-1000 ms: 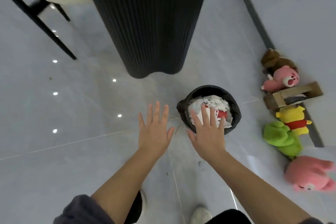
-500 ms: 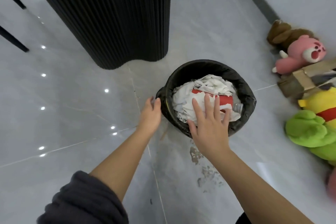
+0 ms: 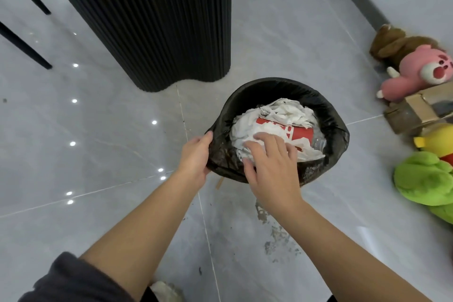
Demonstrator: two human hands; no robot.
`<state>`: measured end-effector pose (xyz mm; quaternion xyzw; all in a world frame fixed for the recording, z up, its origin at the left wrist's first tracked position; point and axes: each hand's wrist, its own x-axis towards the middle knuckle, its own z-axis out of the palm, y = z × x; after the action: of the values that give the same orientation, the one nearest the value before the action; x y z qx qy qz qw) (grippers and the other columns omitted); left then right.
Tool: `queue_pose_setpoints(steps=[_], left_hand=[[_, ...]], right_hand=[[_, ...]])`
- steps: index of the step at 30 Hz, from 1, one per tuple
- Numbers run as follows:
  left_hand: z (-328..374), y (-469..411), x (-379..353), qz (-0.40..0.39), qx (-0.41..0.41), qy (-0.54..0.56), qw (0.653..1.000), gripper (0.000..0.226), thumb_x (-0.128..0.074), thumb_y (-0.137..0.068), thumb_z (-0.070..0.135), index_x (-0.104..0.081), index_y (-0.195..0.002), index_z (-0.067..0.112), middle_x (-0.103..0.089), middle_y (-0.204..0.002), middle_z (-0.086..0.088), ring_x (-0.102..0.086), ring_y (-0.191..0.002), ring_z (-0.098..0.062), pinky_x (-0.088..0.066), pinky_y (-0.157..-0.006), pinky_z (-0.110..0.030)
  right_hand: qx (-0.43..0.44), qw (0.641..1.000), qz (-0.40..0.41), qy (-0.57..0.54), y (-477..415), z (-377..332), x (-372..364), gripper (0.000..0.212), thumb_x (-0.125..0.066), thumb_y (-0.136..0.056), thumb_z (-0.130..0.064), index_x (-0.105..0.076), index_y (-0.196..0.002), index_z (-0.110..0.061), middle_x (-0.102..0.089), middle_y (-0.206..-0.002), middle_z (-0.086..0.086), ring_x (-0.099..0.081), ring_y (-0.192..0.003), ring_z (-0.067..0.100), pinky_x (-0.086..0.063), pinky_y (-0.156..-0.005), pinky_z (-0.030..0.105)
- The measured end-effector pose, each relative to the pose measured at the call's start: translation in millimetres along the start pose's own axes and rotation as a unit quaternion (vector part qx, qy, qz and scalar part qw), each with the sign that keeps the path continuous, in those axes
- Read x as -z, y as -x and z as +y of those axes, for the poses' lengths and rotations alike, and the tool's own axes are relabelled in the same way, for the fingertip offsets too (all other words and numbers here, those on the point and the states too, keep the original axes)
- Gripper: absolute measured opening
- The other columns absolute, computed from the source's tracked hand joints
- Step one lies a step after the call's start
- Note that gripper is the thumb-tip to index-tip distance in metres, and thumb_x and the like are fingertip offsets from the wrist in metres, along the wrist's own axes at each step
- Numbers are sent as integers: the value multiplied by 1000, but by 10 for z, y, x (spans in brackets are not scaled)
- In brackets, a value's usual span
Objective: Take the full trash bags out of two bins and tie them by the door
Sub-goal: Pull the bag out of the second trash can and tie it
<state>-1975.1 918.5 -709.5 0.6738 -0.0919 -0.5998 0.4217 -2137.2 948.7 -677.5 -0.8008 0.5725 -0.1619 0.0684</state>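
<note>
A round bin lined with a black trash bag (image 3: 269,84) stands on the grey tiled floor. It is full of crumpled white paper (image 3: 282,113) and a red paper cup (image 3: 302,133). My left hand (image 3: 196,157) grips the bag's edge at the bin's left rim, thumb on top. My right hand (image 3: 272,167) lies over the near rim, its spread, slightly bent fingers resting on the white paper and holding nothing. Only one bin is in view.
A black fluted column (image 3: 157,19) rises just behind the bin. Plush toys, pink (image 3: 416,73), yellow (image 3: 438,140) and green (image 3: 426,179), and a cardboard box (image 3: 411,113) line the right wall. Black chair legs (image 3: 24,51) are at far left. Dried stains (image 3: 274,235) mark the floor.
I have come closer to the bin. My left hand moved onto the left rim and took hold of the bag edge. My right hand lowered onto the paper.
</note>
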Motion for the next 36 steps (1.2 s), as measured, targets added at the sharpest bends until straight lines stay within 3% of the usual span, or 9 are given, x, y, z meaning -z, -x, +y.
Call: queue_pose_setpoints(steps=[2,6,10,12,17,20,24,28,36], left_hand=[[89,107,0,-17,4,-16,1000,27,-53,-94,27,-64,-109,7,-72,-102,-12,-69,-91,-25,-57,-70,-36],[313,293,-89,-66,36,-28,997,23,-45,-98,18,-64,-100,7,-72,-87,-8,-70,-70,-17,-54,-50,-25],[457,429,-210,-84,57,-43,994,23,-39,-99,16,-60,-99,6,-64,-83,-6,-63,-62,-16,-51,-43,-23],[504,460,-257,-87,67,-41,993,22,-36,-100,15,-56,-104,7,-61,-83,-6,-59,-66,-16,-52,-41,-21],[506,520,-313,-88,77,-69,991,23,-35,-101,16,-56,-99,7,-62,-87,-7,-59,-71,-16,-53,-43,-20],[500,554,-309,-83,76,-91,989,24,-37,-101,16,-57,-90,8,-62,-83,-5,-59,-67,-14,-49,-39,-18],[513,577,-276,-72,77,-101,989,25,-40,-100,15,-56,-82,9,-61,-70,-4,-60,-45,-8,-42,-32,-15],[517,526,-197,-53,78,-118,989,24,-45,-98,15,-52,-76,11,-54,-39,5,-49,-29,-4,-34,-29,-12],[564,355,-16,-49,82,-139,986,19,-63,-89,22,-56,-74,12,-52,-44,4,-44,-30,-4,-30,-29,-12]], right_hand=[[37,997,13,-63,46,-51,85,16,-59,-85,-27,-63,-93,-14,-58,-91,3,-57,-81,23,-41,-72,34],[41,992,-30,-115,107,-126,191,24,-60,-83,-38,-60,-86,-14,-56,-64,-4,-53,-54,17,-43,-48,30],[-99,943,-184,-257,253,-193,144,16,-54,-89,-29,-62,-79,-20,-60,-62,-10,-57,-51,13,-48,-53,29],[-240,835,-247,-430,286,-261,121,18,-48,-91,-17,-65,-88,-18,-69,-79,-6,-62,-49,13,-46,-45,24],[-466,459,-211,-726,223,-282,163,15,-54,-93,-18,-59,-105,-11,-73,-101,7,-68,-66,16,-49,-50,24],[-496,338,-160,-784,217,-259,214,17,-53,-94,-22,-64,-101,-11,-73,-100,5,-69,-77,17,-50,-56,27],[-501,302,-67,-808,119,-246,295,15,-51,-95,-17,-64,-99,-9,-70,-98,7,-63,-88,18,-46,-64,28],[-514,306,2,-801,53,-112,377,10,-52,-94,-14,-58,-99,-8,-63,-94,7,-55,-78,16,-36,-58,24],[-465,310,118,-821,-122,524,593,20,-49,-94,-19,-63,-104,-9,-74,-99,9,-70,-90,23,-54,-83,37]])
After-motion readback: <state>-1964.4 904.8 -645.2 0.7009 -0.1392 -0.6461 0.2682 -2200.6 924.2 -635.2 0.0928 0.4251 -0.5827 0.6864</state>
